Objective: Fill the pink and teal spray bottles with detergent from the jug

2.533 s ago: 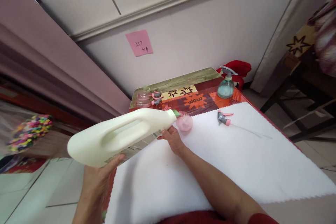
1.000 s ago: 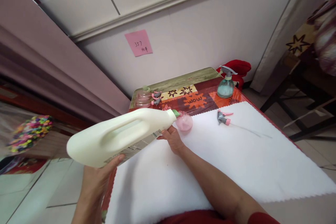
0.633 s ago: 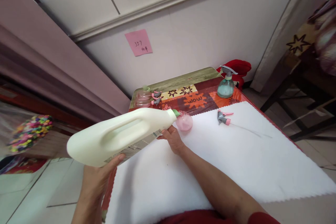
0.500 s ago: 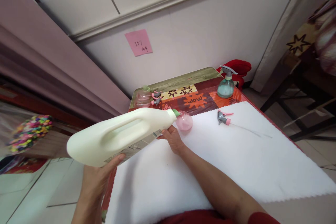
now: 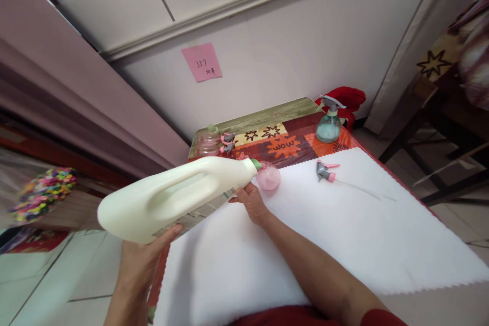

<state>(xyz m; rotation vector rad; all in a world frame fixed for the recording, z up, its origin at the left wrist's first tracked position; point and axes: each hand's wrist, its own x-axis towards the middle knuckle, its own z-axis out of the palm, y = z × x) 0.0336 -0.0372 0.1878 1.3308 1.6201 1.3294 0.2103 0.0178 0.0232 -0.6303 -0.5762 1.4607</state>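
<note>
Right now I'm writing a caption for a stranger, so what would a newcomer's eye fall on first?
Probably the big pale jug, tilted across the middle, with the left hand at its base end and the right hand near its neck. Its green spout points at a round pink bottle. Next, perhaps, the pink note on the wall above.

A red-patterned table (image 5: 284, 147) bears a white mat (image 5: 336, 229) and spray bottles (image 5: 328, 128).
</note>
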